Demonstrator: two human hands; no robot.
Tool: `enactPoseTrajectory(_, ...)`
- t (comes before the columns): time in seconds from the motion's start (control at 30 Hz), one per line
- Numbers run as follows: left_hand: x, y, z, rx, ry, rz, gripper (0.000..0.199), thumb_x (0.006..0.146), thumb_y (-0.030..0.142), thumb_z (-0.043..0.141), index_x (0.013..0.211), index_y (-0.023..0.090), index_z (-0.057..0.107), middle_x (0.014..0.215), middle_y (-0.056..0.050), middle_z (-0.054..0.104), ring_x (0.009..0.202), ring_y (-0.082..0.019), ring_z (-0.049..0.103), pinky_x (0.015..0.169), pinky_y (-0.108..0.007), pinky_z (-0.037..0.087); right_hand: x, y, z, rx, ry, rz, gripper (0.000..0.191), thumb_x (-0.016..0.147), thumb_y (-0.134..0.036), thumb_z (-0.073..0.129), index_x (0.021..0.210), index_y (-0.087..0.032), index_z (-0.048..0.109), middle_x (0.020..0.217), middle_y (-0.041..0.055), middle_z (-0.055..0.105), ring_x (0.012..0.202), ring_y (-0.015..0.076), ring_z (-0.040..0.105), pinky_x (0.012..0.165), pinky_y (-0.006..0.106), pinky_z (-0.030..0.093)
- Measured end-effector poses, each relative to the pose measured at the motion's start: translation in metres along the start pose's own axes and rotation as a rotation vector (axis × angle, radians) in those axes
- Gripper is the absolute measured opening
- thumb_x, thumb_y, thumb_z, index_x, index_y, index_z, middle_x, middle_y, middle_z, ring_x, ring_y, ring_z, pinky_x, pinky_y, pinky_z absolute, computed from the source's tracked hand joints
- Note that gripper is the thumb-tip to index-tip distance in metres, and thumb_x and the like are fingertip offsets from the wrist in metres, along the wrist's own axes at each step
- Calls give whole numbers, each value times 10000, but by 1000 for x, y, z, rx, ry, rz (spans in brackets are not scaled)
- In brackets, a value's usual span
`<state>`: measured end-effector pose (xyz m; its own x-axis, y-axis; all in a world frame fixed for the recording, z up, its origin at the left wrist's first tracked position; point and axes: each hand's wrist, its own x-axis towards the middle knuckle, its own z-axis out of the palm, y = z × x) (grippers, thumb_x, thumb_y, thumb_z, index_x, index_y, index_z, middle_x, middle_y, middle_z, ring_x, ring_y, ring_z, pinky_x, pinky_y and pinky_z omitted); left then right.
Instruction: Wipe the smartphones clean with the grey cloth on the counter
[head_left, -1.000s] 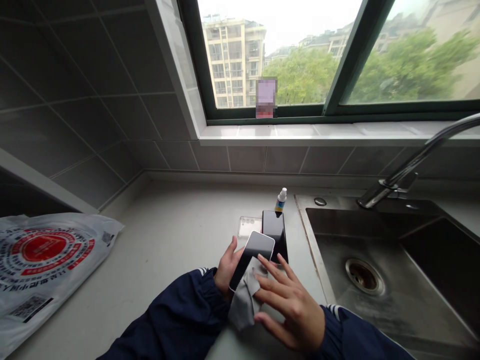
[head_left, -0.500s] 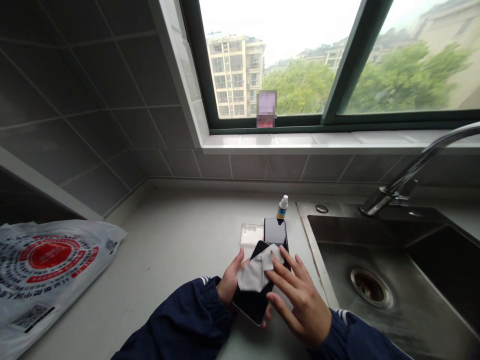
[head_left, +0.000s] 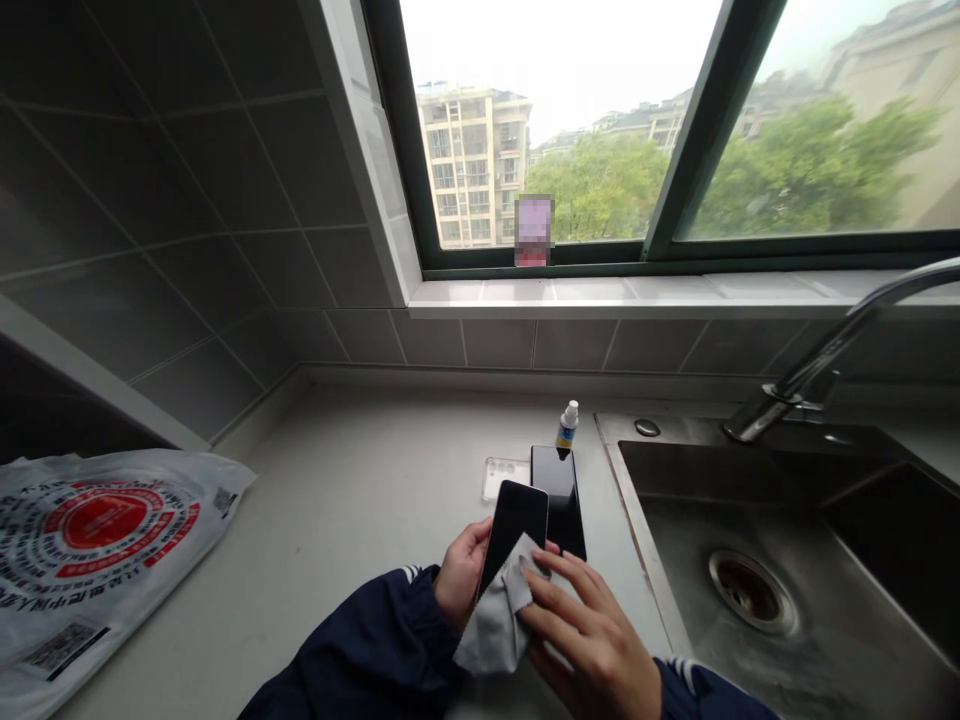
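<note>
My left hand (head_left: 461, 574) is closed round the left side of a black-screened smartphone (head_left: 519, 515), held tilted above the counter. In my right hand (head_left: 589, 625) is a light grey cleaning cloth (head_left: 501, 625) with a zigzag edge, pressed over the lower part of the screen. The cloth hides the phone's bottom end. Just beyond lies a second dark flat device (head_left: 559, 490) with a glossy screen, and beside it a clear phone case (head_left: 501, 470). A small spray bottle (head_left: 568, 424) with a white cap stands behind the device.
To the right is a steel sink (head_left: 720, 515) with a chrome tap (head_left: 787, 385). A white plastic bag (head_left: 112, 540) with red and black print rests at the left of the pale counter (head_left: 352, 480). A window (head_left: 600, 130) rises behind the tiled wall.
My right hand has drawn the cloth down the phone's screen, uncovering its upper part. The phone has turned more upright in my left hand, and the view has shifted slightly.
</note>
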<state>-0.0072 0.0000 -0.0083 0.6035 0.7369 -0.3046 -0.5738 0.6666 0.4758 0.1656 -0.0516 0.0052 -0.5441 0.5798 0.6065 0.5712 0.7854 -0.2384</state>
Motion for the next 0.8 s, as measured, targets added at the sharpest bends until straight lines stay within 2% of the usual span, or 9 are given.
enactPoseTrajectory(0.13,-5,3,7,-26,-60,-47,681,905,520,327,1172,-39,608,991,-203,695,898,-253,651,841,-327,451,0,-3,-2,63,52,58,222,804,-48,578,959,-186,656,1158,72,669,1069,272,565,860,431,521)
enactPoseTrajectory(0.27,-7,3,10,-41,-55,-41,718,911,547,319,1178,-59,595,974,-207,693,836,-233,646,791,-322,459,-1,-2,-6,162,42,64,270,809,-12,543,986,-182,656,1114,98,671,1059,265,563,843,415,532)
enactPoseTrajectory(0.4,-6,4,11,-87,-28,-29,646,912,521,372,1162,-24,612,1018,-208,689,879,-255,649,850,-364,451,1,1,-13,328,105,133,268,825,-23,558,1024,-179,645,981,105,674,1000,254,570,813,396,530)
enactPoseTrajectory(0.57,-5,6,9,-88,53,20,578,899,511,449,1110,8,638,1023,-187,692,845,-241,654,852,-381,462,-2,3,-18,374,263,332,191,832,-68,606,975,-185,654,820,68,599,777,203,571,657,329,488)
enactPoseTrajectory(0.67,-5,6,4,-64,55,21,574,888,543,457,1089,38,642,936,-151,689,763,-208,648,759,-348,488,-5,5,-19,467,272,431,118,854,-123,611,941,-191,650,778,45,573,682,170,552,579,282,449)
enactPoseTrajectory(0.8,-3,6,-5,-45,-62,-14,641,846,642,448,1170,108,594,869,-75,622,616,-141,577,590,-315,511,-7,11,-18,653,297,592,64,885,-246,603,871,-200,645,767,41,585,683,172,559,602,275,452)
